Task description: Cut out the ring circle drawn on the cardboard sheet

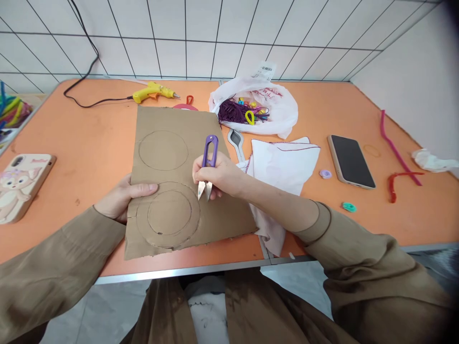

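The step in hand looks like lining up the purple-handled snips (215, 152) over the sheet of cardboard (225, 215), just beside the double ring (169, 213) drawn on its nearer half; a single circle (163, 150) is drawn farther up. The right hand (225, 176) is closed around the snips, whose blades stand parted and point back towards the person. The left hand (116, 200) grips the cardboard's left edge, thumb on top. The sheet lies over the front of the table (89, 143), though whether it rests flat or is slightly raised is hard to tell. Any cut from this pose would call for a firm hold on the sheet and careful placing of the tips against the pencilled line. The tabletop is orange with a pale metal edge, and carries a yellow glue gun (146, 94), an open plastic bag (287, 110) of craft bits, a white cloth (283, 165) and a dark-screened phone (352, 161). Behind rises a white tiled wall (201, 28); below shows grey flooring (297, 286).
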Action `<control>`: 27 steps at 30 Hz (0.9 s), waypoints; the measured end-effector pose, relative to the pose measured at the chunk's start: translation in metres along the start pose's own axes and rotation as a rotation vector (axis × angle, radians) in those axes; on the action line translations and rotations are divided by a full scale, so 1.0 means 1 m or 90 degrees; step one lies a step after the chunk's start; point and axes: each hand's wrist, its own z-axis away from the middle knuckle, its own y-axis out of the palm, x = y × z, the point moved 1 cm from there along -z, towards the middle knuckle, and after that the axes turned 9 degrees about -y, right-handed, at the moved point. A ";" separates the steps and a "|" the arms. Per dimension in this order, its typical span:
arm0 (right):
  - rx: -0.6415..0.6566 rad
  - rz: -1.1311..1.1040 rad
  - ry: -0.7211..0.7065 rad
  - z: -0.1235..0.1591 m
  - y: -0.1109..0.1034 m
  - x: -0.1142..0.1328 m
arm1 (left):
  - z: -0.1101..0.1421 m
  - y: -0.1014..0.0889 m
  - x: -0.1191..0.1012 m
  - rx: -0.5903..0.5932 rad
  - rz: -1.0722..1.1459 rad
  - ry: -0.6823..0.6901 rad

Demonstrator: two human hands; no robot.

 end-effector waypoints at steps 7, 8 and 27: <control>0.016 0.011 0.017 -0.001 -0.001 0.002 | 0.003 0.003 -0.002 -0.019 -0.003 -0.005; 0.019 0.009 0.015 -0.001 -0.002 0.002 | 0.004 0.004 -0.002 -0.021 -0.001 -0.005; -0.006 0.017 0.019 0.001 0.000 0.001 | 0.002 0.003 -0.001 -0.021 0.013 0.000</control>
